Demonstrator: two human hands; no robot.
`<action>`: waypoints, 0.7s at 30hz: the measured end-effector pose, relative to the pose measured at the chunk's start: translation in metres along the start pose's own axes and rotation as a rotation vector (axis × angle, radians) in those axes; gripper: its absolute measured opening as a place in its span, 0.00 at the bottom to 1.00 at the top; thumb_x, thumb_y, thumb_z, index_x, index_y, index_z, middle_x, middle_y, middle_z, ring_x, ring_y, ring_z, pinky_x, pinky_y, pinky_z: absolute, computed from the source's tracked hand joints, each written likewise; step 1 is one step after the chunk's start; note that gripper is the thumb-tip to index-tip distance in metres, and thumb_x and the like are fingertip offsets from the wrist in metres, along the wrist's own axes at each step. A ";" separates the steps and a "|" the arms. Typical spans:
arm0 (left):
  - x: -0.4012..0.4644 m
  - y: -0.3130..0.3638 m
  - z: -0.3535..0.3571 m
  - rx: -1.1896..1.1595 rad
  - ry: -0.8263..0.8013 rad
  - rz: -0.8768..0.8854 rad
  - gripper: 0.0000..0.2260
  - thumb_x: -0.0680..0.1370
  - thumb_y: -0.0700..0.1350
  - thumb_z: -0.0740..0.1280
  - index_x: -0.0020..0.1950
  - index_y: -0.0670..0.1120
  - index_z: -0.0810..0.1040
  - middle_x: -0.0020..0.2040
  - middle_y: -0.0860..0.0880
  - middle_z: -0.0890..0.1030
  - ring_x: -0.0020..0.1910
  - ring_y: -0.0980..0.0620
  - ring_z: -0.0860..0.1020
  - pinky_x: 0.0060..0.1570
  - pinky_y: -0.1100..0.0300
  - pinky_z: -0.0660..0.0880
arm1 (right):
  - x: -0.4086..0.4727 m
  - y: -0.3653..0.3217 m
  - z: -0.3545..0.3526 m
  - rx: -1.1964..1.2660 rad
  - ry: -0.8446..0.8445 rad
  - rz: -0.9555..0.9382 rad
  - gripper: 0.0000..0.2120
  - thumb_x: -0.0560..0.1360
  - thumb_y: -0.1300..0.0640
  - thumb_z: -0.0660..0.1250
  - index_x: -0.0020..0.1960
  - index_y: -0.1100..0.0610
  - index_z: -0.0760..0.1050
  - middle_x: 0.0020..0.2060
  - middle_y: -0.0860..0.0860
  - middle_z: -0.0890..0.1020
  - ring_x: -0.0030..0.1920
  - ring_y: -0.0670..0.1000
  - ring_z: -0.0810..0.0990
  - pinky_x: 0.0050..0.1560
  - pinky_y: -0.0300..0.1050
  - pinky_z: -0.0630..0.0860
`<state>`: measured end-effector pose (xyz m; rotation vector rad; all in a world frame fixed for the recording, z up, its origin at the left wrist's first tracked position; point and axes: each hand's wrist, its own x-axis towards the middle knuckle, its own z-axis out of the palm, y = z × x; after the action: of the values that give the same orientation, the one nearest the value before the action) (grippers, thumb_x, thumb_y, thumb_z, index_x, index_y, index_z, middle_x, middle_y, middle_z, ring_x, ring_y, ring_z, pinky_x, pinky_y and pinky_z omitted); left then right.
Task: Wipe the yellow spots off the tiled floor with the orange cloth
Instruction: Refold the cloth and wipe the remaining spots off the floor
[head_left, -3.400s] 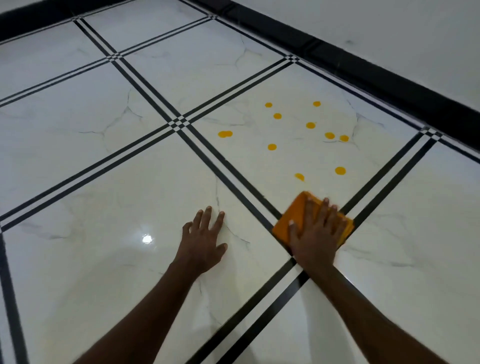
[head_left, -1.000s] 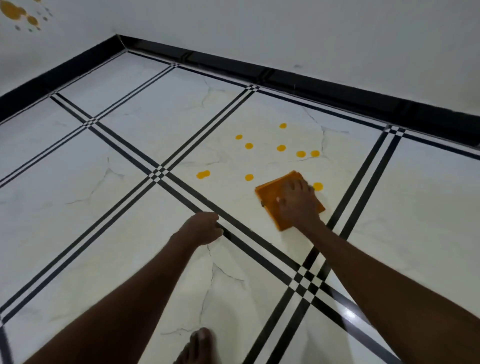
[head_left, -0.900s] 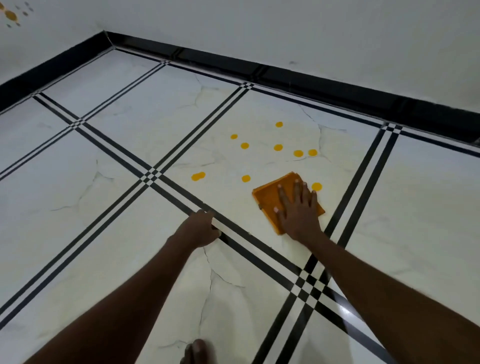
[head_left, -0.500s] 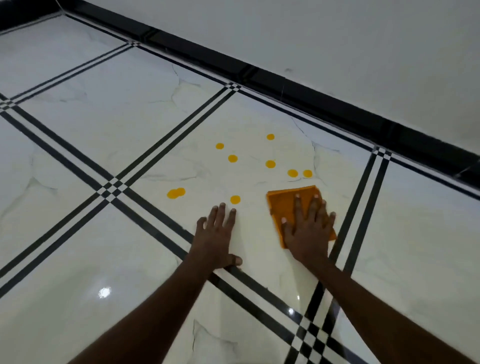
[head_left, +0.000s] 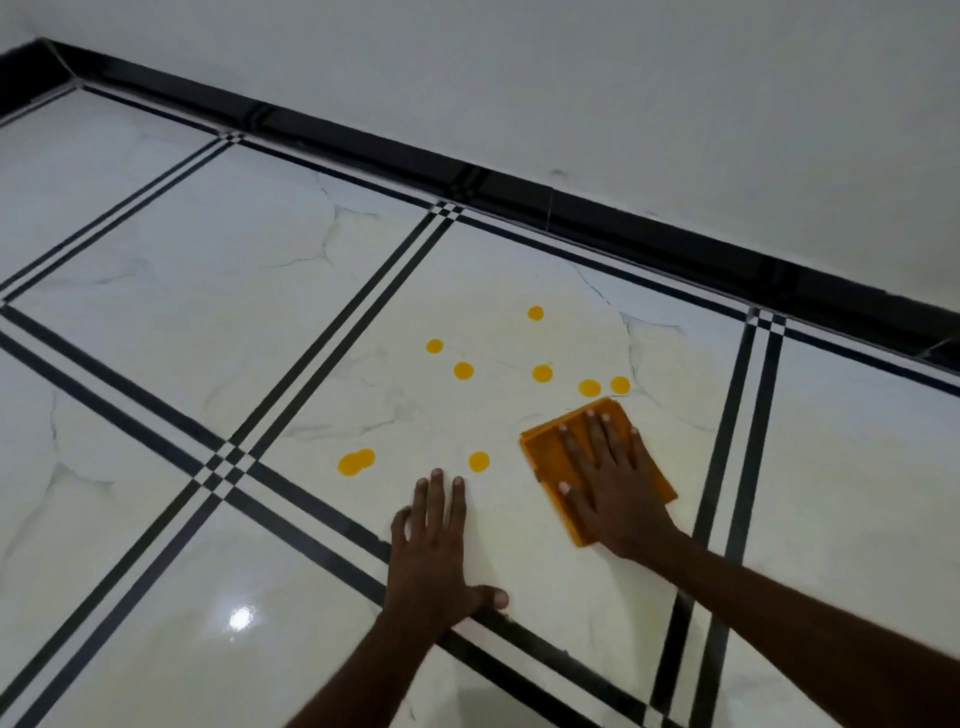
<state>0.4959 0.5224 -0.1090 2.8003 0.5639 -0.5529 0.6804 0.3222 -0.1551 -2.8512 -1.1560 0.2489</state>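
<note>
The floor (head_left: 156, 270) around the spots (head_left: 463, 371) is flat and bare. Only the wall (head_left: 623, 104) stands beyond the spots, well apart from them.

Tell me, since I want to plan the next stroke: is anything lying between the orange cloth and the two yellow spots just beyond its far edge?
Nothing visible. The orange cloth, pressed flat under the right hand, has only bare tile between its far edge and the two nearest spots.
</note>
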 end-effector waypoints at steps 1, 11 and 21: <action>0.002 -0.003 0.003 -0.004 0.009 0.006 0.63 0.63 0.76 0.66 0.78 0.48 0.29 0.78 0.45 0.27 0.78 0.43 0.31 0.77 0.45 0.40 | 0.005 0.005 0.005 0.004 0.039 0.003 0.35 0.82 0.35 0.44 0.84 0.50 0.48 0.83 0.58 0.51 0.83 0.60 0.45 0.80 0.67 0.48; 0.014 -0.026 -0.003 -0.059 0.104 0.043 0.57 0.68 0.76 0.61 0.77 0.48 0.28 0.76 0.47 0.26 0.79 0.46 0.33 0.78 0.47 0.43 | 0.046 0.068 -0.020 0.094 0.081 0.484 0.40 0.78 0.34 0.42 0.83 0.56 0.53 0.80 0.66 0.58 0.81 0.69 0.52 0.78 0.72 0.48; 0.019 -0.034 -0.007 -0.087 0.116 0.031 0.60 0.66 0.76 0.63 0.74 0.47 0.27 0.77 0.47 0.28 0.78 0.48 0.33 0.77 0.50 0.39 | 0.049 -0.056 -0.004 0.055 0.102 0.021 0.36 0.79 0.36 0.51 0.84 0.48 0.50 0.82 0.60 0.54 0.82 0.64 0.50 0.79 0.67 0.48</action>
<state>0.5002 0.5606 -0.1156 2.7668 0.5528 -0.3533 0.6773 0.3964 -0.1513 -2.7936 -1.0845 0.1328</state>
